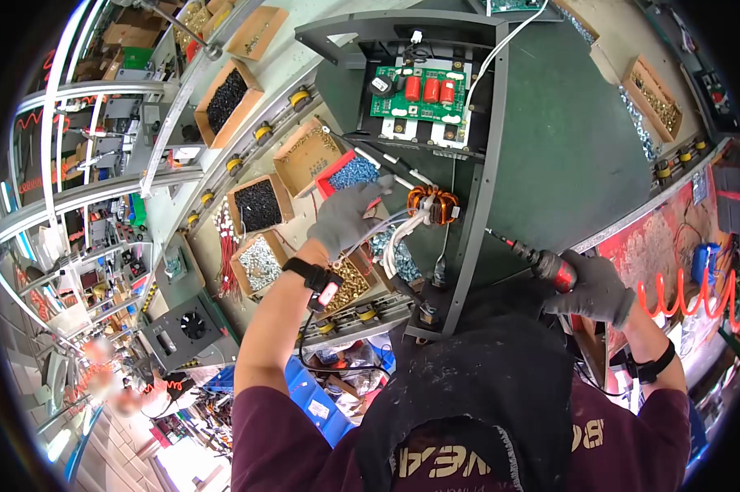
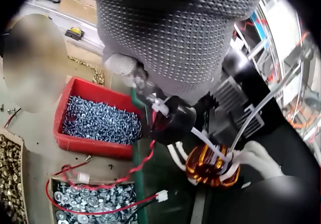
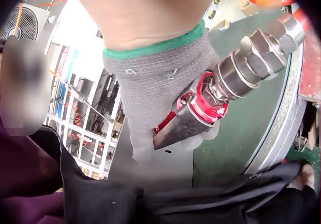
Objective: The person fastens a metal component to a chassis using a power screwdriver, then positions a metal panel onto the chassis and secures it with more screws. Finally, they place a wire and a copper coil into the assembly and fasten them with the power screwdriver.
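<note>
My gloved left hand (image 1: pixel 349 217) is beside a red bin of bluish screws (image 2: pixel 100 121). At its fingertips is a small black cylindrical part (image 2: pixel 178 121) with a white tie and a twisted red wire; the glove partly hides the grip. Close by, inside the dark metal chassis (image 1: pixel 477 205), sits a copper-wound toroid coil (image 1: pixel 432 205) with thick white leads. My gloved right hand (image 1: pixel 591 287) grips a red-and-metal air screwdriver (image 1: pixel 555 271), its bit pointing left toward the chassis rail. The air fitting shows in the right wrist view.
A green circuit board (image 1: pixel 419 94) with red components is mounted in the chassis. Boxes of black screws (image 1: pixel 257 205), silver hardware (image 1: pixel 261 261) and brass pieces (image 1: pixel 349 283) stand at left. A coiled orange air hose (image 1: pixel 686 295) hangs at right. Roller rails border the green worktop (image 1: pixel 575 139).
</note>
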Demonstrator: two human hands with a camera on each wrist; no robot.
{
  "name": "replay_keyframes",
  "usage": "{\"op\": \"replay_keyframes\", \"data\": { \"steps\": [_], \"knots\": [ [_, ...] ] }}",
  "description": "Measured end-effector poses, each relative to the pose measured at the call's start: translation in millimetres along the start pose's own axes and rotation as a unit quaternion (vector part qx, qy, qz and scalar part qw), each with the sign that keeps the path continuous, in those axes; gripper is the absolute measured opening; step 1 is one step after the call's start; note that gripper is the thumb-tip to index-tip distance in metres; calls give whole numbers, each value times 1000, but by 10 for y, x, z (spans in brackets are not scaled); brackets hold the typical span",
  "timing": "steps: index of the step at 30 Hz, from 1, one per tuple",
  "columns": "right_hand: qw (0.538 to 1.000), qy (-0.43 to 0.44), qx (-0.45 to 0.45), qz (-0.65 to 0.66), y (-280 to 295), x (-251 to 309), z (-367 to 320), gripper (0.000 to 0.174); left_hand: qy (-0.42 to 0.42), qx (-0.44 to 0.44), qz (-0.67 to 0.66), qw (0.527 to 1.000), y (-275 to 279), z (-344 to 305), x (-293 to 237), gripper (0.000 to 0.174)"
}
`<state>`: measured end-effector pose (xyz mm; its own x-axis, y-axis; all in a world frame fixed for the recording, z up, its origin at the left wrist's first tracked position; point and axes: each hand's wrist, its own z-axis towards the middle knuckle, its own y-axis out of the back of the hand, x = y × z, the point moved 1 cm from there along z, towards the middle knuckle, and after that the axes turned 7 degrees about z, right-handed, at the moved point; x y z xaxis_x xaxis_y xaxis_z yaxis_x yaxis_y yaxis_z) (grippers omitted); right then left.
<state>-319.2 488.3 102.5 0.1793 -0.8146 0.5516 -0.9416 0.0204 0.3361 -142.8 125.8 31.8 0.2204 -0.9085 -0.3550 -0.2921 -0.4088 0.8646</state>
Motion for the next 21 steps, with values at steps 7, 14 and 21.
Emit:
{"op": "replay_keyframes", "data": {
  "steps": [7,14,21],
  "knots": [
    [995,57,-25,-76,-28,19,130,72,-73,61,108,990,-179,512,-196,58],
    [975,108,-110,-158,-126,-27,155,57,-110,32,-15,993,-268,438,-179,42],
    [978,125,-106,-127,-133,50,186,54,-150,-5,-95,984,-134,314,-250,38]
  ]
}}
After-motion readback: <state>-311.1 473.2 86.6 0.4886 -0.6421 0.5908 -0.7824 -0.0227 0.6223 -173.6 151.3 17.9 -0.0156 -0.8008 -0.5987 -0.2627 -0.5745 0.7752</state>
